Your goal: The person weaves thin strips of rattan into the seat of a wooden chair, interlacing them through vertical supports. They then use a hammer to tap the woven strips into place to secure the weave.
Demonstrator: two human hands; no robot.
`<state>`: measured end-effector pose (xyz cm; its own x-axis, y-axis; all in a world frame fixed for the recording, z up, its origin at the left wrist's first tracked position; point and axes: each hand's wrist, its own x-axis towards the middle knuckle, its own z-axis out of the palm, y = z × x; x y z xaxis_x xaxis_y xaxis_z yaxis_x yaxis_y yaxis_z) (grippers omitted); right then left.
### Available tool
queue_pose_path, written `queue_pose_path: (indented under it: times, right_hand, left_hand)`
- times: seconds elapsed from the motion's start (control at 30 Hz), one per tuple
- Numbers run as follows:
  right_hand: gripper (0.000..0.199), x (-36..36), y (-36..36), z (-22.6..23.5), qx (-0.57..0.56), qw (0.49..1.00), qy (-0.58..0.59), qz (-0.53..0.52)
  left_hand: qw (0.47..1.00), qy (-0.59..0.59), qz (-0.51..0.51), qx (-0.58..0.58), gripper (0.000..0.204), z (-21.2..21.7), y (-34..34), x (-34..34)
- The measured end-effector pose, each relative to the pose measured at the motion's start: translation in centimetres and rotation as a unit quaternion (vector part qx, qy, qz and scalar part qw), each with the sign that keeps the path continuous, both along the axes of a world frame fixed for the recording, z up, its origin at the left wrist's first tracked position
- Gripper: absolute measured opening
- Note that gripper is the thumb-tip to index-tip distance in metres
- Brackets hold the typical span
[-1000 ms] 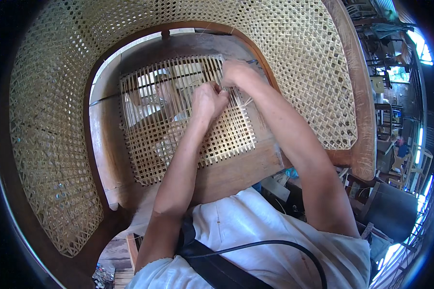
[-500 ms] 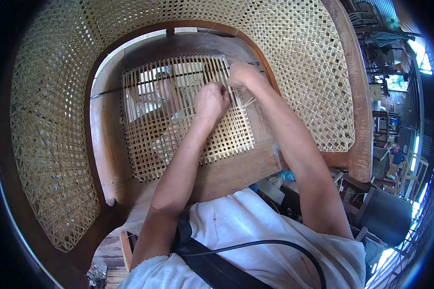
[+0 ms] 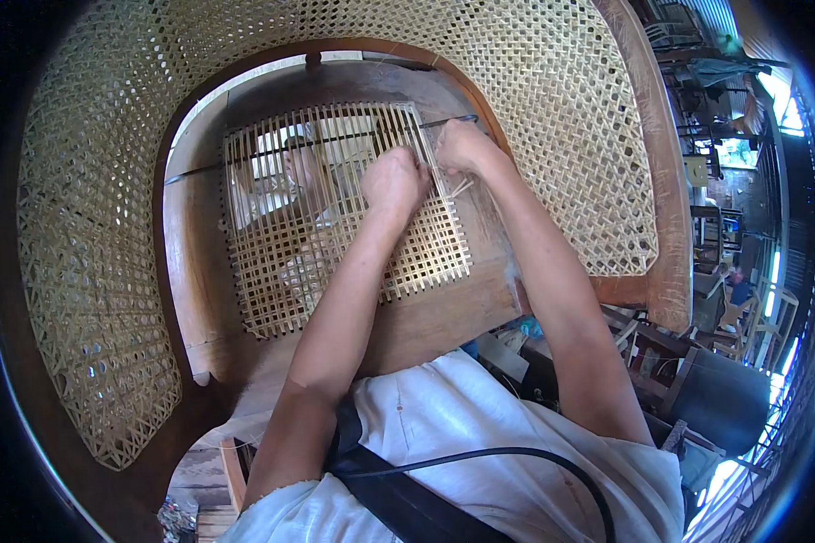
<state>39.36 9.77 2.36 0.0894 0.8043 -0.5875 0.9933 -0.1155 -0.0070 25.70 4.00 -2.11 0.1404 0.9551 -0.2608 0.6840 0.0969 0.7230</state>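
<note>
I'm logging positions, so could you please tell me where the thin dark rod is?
In the head view, the thin dark rod crosses the upper part of the partly woven cane seat, its right end just above the right hand.

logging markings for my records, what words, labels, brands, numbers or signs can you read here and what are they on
None readable.
I see no lettering on the wooden seat frame, woven cane seat, white shirt or black strap.
Background clutter at right: too small and blurred to tell.
</note>
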Motion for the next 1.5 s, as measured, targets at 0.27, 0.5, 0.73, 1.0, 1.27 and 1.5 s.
queue_pose_path:
  times: [0.27, 0.5, 0.73, 1.0, 1.27, 1.5]
  right_hand:
    - [0.027, -3.1, -1.3, 1.9, 0.015, 0.998, -0.046, 0.037]
    - [0.033, -2.2, 0.5, 2.6, -0.117, 0.983, -0.127, 0.061]
    - [0.031, -0.8, -2.5, 2.6, -0.016, 0.965, -0.245, 0.097]
    - [0.019, -1.8, -16.6, 14.1, 0.099, 0.934, 0.341, -0.023]
    - [0.014, 14.0, -23.9, 8.9, 0.019, 0.905, 0.326, -0.273]
    - [0.012, 10.1, -10.7, 0.1, 0.308, 0.887, 0.308, 0.157]
  left_hand:
    - [0.999, 0.029, -0.022, -0.024, 0.034, 1.1, 0.7, -0.3]
    - [0.992, -0.104, -0.058, 0.029, 0.023, -0.4, -1.1, -2.3]
    - [0.978, -0.168, -0.107, 0.059, 0.022, -0.2, -2.0, -2.4]
    - [0.979, -0.199, -0.006, -0.047, 0.031, 3.6, -1.6, -7.0]
    - [0.991, -0.083, -0.094, 0.055, 0.036, 2.7, -1.1, -3.4]
    - [0.997, 0.005, -0.064, 0.029, 0.033, 5.9, -3.4, -8.0]
